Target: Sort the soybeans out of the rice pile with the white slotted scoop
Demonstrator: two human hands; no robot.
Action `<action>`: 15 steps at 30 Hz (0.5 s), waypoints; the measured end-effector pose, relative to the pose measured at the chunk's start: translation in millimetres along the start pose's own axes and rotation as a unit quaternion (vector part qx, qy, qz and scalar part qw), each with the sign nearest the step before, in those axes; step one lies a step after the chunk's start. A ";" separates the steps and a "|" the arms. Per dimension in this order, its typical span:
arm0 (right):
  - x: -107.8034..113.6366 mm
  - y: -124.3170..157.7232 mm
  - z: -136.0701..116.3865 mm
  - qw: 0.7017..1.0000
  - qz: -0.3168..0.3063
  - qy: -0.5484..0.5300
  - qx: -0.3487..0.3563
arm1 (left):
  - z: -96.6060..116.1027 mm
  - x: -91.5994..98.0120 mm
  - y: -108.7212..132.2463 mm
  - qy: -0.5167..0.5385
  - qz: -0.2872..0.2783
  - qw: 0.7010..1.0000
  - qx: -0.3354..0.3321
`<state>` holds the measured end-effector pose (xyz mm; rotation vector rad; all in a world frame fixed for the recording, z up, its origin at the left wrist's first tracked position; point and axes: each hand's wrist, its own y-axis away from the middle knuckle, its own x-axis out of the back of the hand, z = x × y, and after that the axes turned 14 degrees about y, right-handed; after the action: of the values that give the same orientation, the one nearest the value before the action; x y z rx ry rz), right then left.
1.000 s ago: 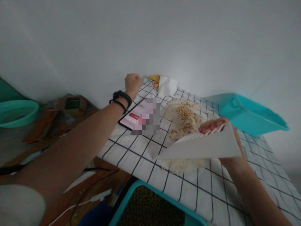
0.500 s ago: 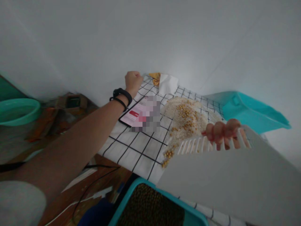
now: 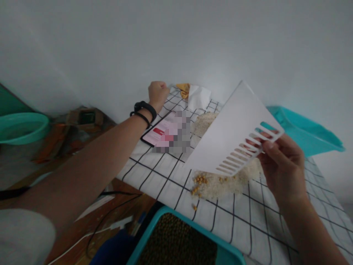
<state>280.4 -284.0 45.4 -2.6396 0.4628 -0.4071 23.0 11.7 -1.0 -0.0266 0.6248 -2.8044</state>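
two hands; right hand [image 3: 284,165] around one slotted scoop [image 3: 237,132]; one grain heap [image 3: 223,182]

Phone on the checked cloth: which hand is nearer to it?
Left. The left hand rests fisted on the cloth just beyond the phone; the right hand holds the white slotted scoop farther off, across the grain pile.

Counting it up: two hands, the left hand [image 3: 157,94] and the right hand [image 3: 284,165], one white slotted scoop [image 3: 231,136], one phone [image 3: 165,132], one grain pile [image 3: 220,184], two teal bins [image 3: 303,130] [image 3: 176,239], one green bowl [image 3: 22,125], two black wristbands [image 3: 143,110].
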 end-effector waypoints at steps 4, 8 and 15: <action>-2.2 2.3 -0.8 1.000 0.005 0.006 -0.003 | 1.0 0.4 1.0 0.002 0.000 1.000 0.001; -5.9 4.8 -1.4 1.000 0.003 0.006 -0.011 | 1.3 0.4 1.0 0.002 0.002 1.000 0.000; -5.2 13.1 -1.8 0.997 -0.061 0.013 0.055 | -1.3 -0.6 -2.1 0.002 0.001 1.000 0.004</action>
<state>271.8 -293.8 39.9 -2.5657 0.2809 -0.4916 23.0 14.2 -1.3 -0.0179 0.6143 -2.8064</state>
